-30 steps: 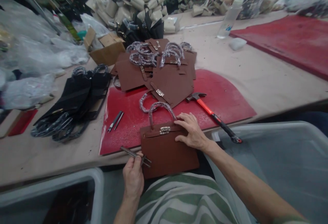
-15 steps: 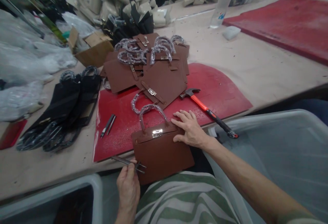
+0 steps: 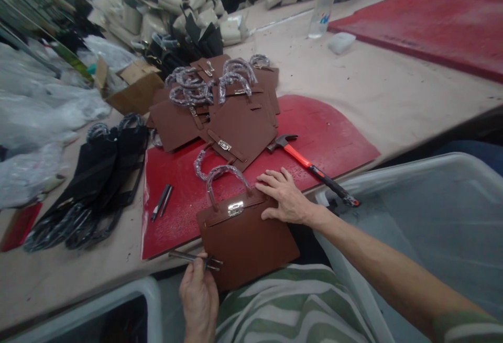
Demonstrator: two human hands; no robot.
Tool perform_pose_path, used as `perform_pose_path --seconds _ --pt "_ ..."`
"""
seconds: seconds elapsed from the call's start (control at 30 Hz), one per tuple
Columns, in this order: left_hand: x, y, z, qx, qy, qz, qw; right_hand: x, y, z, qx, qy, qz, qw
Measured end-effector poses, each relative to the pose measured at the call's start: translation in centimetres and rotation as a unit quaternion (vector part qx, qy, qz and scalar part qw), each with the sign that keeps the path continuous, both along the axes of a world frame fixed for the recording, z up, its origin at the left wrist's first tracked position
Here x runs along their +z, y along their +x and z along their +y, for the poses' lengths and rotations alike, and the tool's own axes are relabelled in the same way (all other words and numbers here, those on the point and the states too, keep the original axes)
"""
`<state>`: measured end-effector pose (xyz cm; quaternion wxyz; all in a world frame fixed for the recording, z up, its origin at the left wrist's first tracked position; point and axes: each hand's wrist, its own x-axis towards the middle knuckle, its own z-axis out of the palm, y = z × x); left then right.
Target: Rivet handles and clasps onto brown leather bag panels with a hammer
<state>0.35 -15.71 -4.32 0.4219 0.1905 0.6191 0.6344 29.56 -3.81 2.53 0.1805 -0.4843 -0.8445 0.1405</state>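
A flat brown handbag (image 3: 247,238) with a silver clasp and a plastic-wrapped handle lies across the near edge of a red mat (image 3: 326,133). My right hand (image 3: 283,197) rests flat on its upper right corner, fingers spread. My left hand (image 3: 199,293) is closed round a thin dark metal tool (image 3: 195,258) at the bag's lower left corner.
A stack of brown bags (image 3: 220,107) lies on the mat's far side, an orange-handled hammer (image 3: 310,167) to the right, two small metal tools (image 3: 162,200) to the left. Black bags (image 3: 98,175) lie further left. Translucent bins (image 3: 424,217) flank my lap. A cardboard box (image 3: 131,89) and a bottle (image 3: 322,2) stand behind.
The view has shifted and the bag has turned slightly clockwise. Both hands keep their hold: the right one flat on the bag, the left one on the metal tool.
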Motion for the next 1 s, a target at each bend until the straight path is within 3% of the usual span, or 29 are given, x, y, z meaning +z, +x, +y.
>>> perform_pose_path --seconds 0.3,0.57,0.7,0.83,0.93,1.0 --pt "1.0 0.4 0.8 0.009 -0.022 -0.088 0.996 0.5 -0.1 0.1 -0.015 0.002 0.021 1.0" --pt "-0.6 0.4 0.9 0.031 -0.031 -0.066 0.997 0.5 -1.1 -1.0 -0.09 0.016 0.021 0.996" --pt "-0.5 0.4 0.5 0.013 -0.041 -0.046 0.998 0.3 -1.4 -1.1 -0.104 0.019 0.027 0.994" --pt "1.0 -0.1 -1.2 -0.002 -0.034 0.049 0.998 0.1 -1.5 -1.1 -0.118 0.017 0.036 0.992" --pt "3.1 0.1 -2.1 -0.001 -0.002 0.159 0.987 0.2 -1.5 -1.1 -0.123 0.009 0.041 0.992" --pt "4.7 1.1 -1.4 -0.036 0.052 0.194 0.979 0.3 -1.5 -1.1 -0.126 0.002 0.044 0.991"
